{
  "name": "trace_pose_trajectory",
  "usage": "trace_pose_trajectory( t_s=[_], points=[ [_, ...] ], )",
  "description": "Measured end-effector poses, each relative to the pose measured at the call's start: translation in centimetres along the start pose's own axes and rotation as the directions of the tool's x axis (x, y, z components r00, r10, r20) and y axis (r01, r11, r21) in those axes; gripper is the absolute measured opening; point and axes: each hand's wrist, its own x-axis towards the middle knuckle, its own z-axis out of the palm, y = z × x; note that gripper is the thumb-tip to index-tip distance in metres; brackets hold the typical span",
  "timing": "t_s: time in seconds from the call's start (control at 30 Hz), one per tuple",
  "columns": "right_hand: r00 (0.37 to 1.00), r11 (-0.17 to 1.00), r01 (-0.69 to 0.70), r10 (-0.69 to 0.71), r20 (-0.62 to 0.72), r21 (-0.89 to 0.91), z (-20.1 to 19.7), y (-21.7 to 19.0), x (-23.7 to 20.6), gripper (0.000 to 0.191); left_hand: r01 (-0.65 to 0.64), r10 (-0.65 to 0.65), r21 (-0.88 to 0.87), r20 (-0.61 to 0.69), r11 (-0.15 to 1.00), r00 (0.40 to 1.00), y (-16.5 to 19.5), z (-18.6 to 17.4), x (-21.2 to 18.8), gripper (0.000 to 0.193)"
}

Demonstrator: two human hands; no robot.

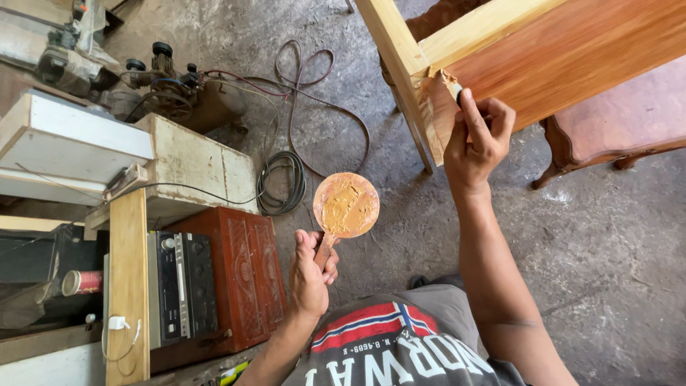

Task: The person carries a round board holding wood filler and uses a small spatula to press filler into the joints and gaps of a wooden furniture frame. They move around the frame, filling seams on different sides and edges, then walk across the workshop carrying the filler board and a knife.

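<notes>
Far left: white boxes [78, 139] and a compressor-like machine [168, 89] are sitting on the floor, with coiled cable [282, 182] trailing toward the middle. Below them an audio unit [182, 286] is standing beside a carved brown cabinet [246, 275]. None of it is in the work zone.

Left hand [311, 275] is closing fully around the handle of a round paddle [346, 206], fingers wrapped tight, thumb on top. The paddle is being held roughly flat and face up, with a smear of tan filler [344, 207] on it. It's hanging well below and left of the work, over bare concrete.

Right hand [477, 139] is pinching a small putty blade [453, 88], fingers curled narrow around it, tip pressing into the corner joint [431, 77] of the wooden furniture piece [557, 53]. Filler is already spreading down the pale leg [429, 114] below the joint.

Judgement on doing this well: he should be keeping the blade at a low angle and pushing filler into the gap, not just skimming over it. Paddle should be staying level so the filler isn't sliding off, and coming closer for reloads. Strokes should be running along the grain, leaving a slightly proud fill for sanding. Risk: smearing onto the red-brown panel beside the joint.

Far right: a second reddish furniture piece [614, 121] is standing on the floor, apart from the work.
</notes>
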Motion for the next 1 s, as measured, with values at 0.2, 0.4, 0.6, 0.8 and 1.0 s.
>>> trace_pose_trajectory(
  t_s=[0.2, 0.4, 0.6, 0.8, 1.0],
  points=[
    [0.997, 0.998, 0.058, -0.058, 0.048, 0.007, 1.9, -0.6, -0.1, 0.043, -0.006, 0.005, 0.010, 0.023, 1.000, 1.000, 0.4, 0.5, 0.1, 0.076],
    [0.994, 1.000, 0.029, -0.030, 0.103, 0.010, 0.3, -0.5, -0.2, 0.043, -0.024, 0.024, 0.003, 0.030, 1.000, 0.999, 0.7, 0.7, 0.2, 0.073],
    [0.994, 0.986, -0.076, 0.063, 0.090, 0.145, 0.9, -0.8, 0.0, 0.042, -0.020, 0.019, 0.016, 0.038, 1.000, 0.999, 0.6, 0.5, -0.2, 0.074],
    [0.984, 0.978, -0.123, 0.099, 0.147, 0.166, 1.4, -1.0, -0.7, 0.038, -0.004, 0.004, 0.005, -0.009, 1.000, 1.000, 0.2, -0.1, -0.5, 0.075],
    [0.987, 0.978, -0.125, 0.104, 0.125, 0.165, 1.2, -0.8, -0.4, 0.037, -0.005, 0.005, 0.021, -0.005, 1.000, 1.000, 0.1, 0.0, -0.3, 0.077]
  ],
)
